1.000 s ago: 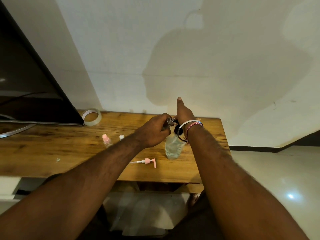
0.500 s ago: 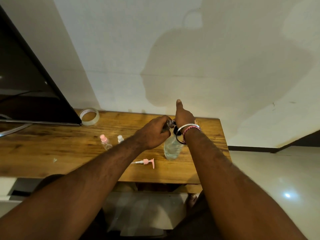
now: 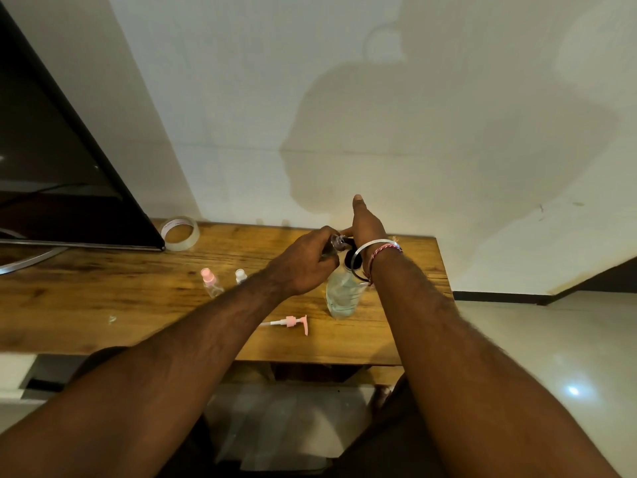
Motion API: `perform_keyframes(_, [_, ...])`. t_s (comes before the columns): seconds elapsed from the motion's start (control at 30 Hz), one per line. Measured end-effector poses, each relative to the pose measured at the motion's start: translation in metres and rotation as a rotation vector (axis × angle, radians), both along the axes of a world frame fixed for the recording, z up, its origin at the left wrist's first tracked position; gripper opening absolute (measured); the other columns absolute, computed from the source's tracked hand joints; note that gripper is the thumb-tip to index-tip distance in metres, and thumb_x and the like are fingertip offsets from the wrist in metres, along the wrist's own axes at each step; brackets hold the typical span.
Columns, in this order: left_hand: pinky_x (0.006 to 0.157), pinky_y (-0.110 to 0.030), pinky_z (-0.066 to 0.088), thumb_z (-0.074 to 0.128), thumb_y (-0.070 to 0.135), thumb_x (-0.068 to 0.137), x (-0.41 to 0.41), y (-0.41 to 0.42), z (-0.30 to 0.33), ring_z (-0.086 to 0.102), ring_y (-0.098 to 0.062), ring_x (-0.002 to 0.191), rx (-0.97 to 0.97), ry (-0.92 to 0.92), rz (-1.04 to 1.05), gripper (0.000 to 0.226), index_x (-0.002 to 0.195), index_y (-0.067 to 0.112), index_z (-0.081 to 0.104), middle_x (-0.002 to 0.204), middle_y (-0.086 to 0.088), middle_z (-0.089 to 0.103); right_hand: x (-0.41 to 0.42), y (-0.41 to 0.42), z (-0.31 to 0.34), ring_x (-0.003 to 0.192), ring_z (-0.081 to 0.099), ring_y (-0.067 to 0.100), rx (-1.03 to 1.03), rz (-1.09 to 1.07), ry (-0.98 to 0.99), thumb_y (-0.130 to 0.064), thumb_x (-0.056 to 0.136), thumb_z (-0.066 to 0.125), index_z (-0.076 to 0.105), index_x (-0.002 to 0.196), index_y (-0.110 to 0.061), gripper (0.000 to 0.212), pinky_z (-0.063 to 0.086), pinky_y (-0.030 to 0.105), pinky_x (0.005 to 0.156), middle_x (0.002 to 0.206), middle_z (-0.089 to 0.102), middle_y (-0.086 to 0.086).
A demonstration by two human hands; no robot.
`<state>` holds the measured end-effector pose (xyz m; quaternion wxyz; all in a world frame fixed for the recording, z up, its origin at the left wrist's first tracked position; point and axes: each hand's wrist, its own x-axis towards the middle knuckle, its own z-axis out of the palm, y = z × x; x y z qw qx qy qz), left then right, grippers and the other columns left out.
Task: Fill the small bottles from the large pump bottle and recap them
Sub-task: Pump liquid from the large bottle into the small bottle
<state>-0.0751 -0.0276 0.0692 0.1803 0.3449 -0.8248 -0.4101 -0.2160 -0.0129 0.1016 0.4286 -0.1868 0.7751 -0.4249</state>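
The left hand [image 3: 303,267] is gripping a small bottle [image 3: 336,242] above the large bottle [image 3: 343,291], barely shifting from a second ago. The right hand [image 3: 365,224], thumb raised, is pinching at its neck; capping or uncapping, I cannot tell. The pump [image 3: 289,322] is lying on the table [image 3: 103,305].

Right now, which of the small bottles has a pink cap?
The small bottle standing farthest left on the table. Its cap is pink; the one beside it has a white cap, and the one in the left hand shows none.
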Motion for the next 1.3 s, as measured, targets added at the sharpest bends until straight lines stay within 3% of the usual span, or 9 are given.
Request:
perform_keyframes(0.13, [0.086,-0.036,0.057,0.061,0.017,0.100,0.003,-0.002,0.000,0.061,-0.009,0.103,-0.008,-0.021,-0.001,0.025,0.124,0.022,0.058,0.115,0.004,0.065,-0.003,0.002,0.007,0.097,0.069,0.032,-0.008,0.025,-0.116,-0.076,0.089,0.037,0.052,0.107,-0.022,0.059,0.049,0.047,0.098,0.103,0.072,0.017])
perform_keyframes(0.3, [0.087,-0.036,0.057,0.060,0.018,0.101,0.006,-0.001,-0.001,0.061,-0.011,0.105,-0.018,-0.025,-0.006,0.024,0.124,0.023,0.057,0.118,0.003,0.064,-0.002,0.001,0.004,0.098,0.067,0.032,-0.020,0.024,-0.108,-0.078,0.088,0.038,0.057,0.112,-0.023,0.064,0.048,0.049,0.099,0.105,0.071,0.015])
perform_keyframes(0.47, [0.078,-0.027,0.048,0.060,0.017,0.101,0.005,-0.002,0.000,0.060,-0.008,0.099,-0.042,-0.024,-0.022,0.020,0.118,0.026,0.055,0.110,0.005,0.063,0.001,0.000,-0.005,0.095,0.068,0.035,0.001,-0.008,0.025,-0.077,0.090,0.030,0.061,0.080,-0.021,0.065,0.049,0.049,0.099,0.099,0.073,0.017])
perform_keyframes(0.57, [0.080,-0.032,0.052,0.061,0.020,0.100,0.004,-0.002,-0.002,0.059,-0.010,0.097,-0.059,-0.054,-0.026,0.018,0.117,0.022,0.056,0.108,0.003,0.063,-0.001,-0.001,-0.009,0.094,0.065,0.032,0.051,-0.004,0.115,-0.078,0.090,0.025,0.068,0.088,-0.013,0.078,0.049,0.048,0.098,0.102,0.070,0.013])
perform_keyframes(0.7, [0.079,-0.032,0.053,0.062,0.019,0.100,0.002,-0.002,-0.005,0.059,-0.008,0.094,-0.055,-0.061,-0.026,0.017,0.114,0.024,0.056,0.106,0.004,0.063,-0.003,0.000,-0.014,0.082,0.061,0.030,0.082,0.003,0.242,-0.078,0.091,0.019,0.059,0.066,-0.014,0.079,0.051,0.043,0.086,0.088,0.066,0.012])
perform_keyframes(0.9, [0.079,-0.031,0.052,0.062,0.019,0.099,-0.003,0.000,-0.007,0.058,-0.011,0.096,-0.075,-0.079,-0.035,0.019,0.118,0.019,0.058,0.108,0.001,0.063,-0.008,0.006,-0.014,0.072,0.061,0.026,0.090,0.028,0.350,-0.074,0.096,0.016,0.065,0.065,-0.010,0.086,0.043,0.035,0.070,0.075,0.066,0.010])
perform_keyframes(1.03, [0.081,-0.034,0.055,0.062,0.020,0.099,-0.001,0.000,-0.008,0.060,-0.011,0.097,-0.061,-0.079,-0.025,0.020,0.119,0.020,0.058,0.109,0.002,0.064,-0.005,0.005,-0.015,0.076,0.063,0.028,0.093,-0.009,0.358,-0.076,0.094,0.016,0.066,0.065,-0.011,0.087,0.050,0.039,0.078,0.076,0.067,0.011])
perform_keyframes(1.13, [0.079,-0.033,0.053,0.062,0.018,0.099,0.000,0.002,-0.006,0.059,-0.010,0.096,-0.048,-0.063,-0.025,0.020,0.119,0.019,0.059,0.109,0.002,0.064,-0.004,0.004,-0.015,0.080,0.064,0.029,0.077,-0.029,0.263,-0.080,0.090,0.019,0.070,0.074,-0.010,0.088,0.050,0.040,0.084,0.083,0.070,0.011])
perform_keyframes(1.3, [0.076,-0.023,0.047,0.062,0.013,0.098,0.003,0.002,0.002,0.061,-0.006,0.099,0.004,0.015,-0.008,0.024,0.121,0.019,0.060,0.110,0.005,0.065,-0.001,0.001,-0.005,0.093,0.069,0.030,0.003,-0.047,-0.129,-0.090,0.073,0.036,0.070,0.108,-0.011,0.093,0.051,0.049,0.096,0.101,0.072,0.011])
